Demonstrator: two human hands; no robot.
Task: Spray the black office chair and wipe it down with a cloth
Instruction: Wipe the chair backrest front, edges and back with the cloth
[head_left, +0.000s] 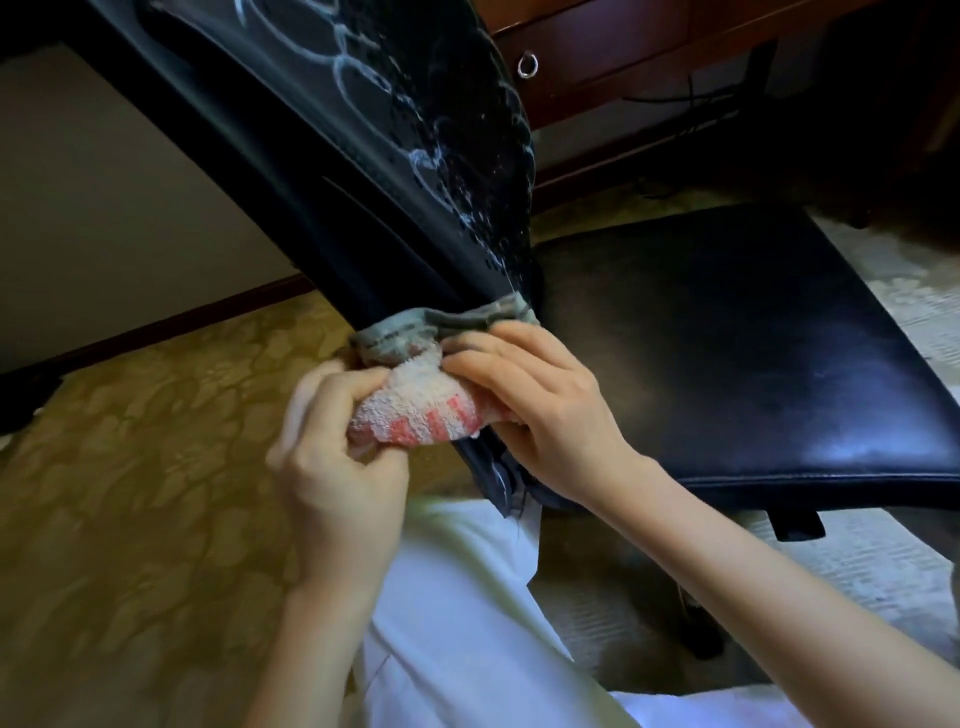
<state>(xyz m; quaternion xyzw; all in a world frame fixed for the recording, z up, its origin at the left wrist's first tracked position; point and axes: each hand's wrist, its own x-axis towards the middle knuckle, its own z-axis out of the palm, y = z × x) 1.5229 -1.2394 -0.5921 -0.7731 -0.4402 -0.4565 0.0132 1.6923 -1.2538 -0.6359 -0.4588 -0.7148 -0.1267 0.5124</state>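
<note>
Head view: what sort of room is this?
Likely a home office or study, indoors. A black office chair stands by a dark wooden desk with a ring-pull drawer, cables run beneath it, and patterned carpet covers the floor.

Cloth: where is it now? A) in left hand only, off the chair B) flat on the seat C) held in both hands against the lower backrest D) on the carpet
C: the left hand and right hand both hold the cloth at the backrest bottom, below the foam.
</note>
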